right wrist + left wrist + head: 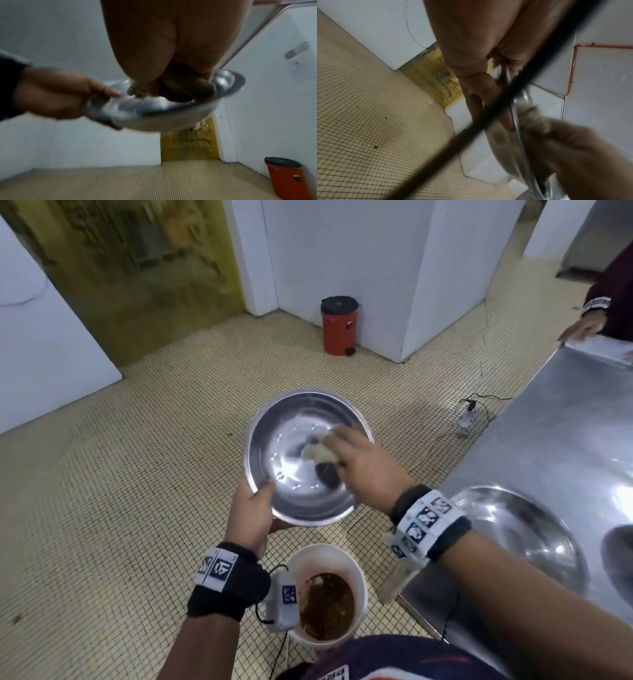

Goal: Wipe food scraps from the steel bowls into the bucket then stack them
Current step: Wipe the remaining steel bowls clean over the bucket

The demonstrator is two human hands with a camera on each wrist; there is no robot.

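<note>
Steel counter [561, 436] right of held bowl [301, 460]; red bin [339, 325] beyond.

Red pedal bin [339, 325] against white wall [346, 251]

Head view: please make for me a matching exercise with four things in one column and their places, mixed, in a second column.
Things:
1. held steel bowl
2. white bucket
3. red pedal bin
4. wiping cloth

Places:
A. on the floor, near the person's body
B. in the left hand, gripped at the rim
C. by the white wall corner
D. under the right hand, inside the bowl

Pairs: 1-B, 2-A, 3-C, 4-D
</note>
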